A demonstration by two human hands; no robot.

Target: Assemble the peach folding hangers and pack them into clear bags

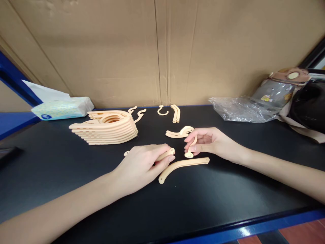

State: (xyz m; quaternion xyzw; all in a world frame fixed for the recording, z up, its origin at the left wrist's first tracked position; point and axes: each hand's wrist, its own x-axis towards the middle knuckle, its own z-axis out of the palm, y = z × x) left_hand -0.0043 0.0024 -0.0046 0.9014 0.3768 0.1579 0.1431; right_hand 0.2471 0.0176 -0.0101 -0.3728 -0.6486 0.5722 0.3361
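Observation:
My left hand (pixel 144 166) is closed around a cream plastic hanger arm (pixel 166 154), whose holed end pokes out between thumb and forefinger. Between the fingertips of my right hand (pixel 207 144) is a cream hanger hook (pixel 189 154), its round base pointing down. A loose curved hanger arm (pixel 184 167) lies on the table just in front of both hands. Behind my right hand rests another hanger piece (pixel 177 134), partly hidden by the fingers. A small holed end (pixel 126 153) shows beside my left hand; what it belongs to is covered.
A stack of folded hangers (pixel 109 130) stands left on the black table (pixel 203 210). Farther back lie small hanger parts (pixel 138 115), a loose hook (pixel 162 111) and curved arms (pixel 175 113). A tissue pack (pixel 63 107), plastic bag (pixel 238 110) and bottle (pixel 275 89) stand near the cardboard wall (pixel 114 51).

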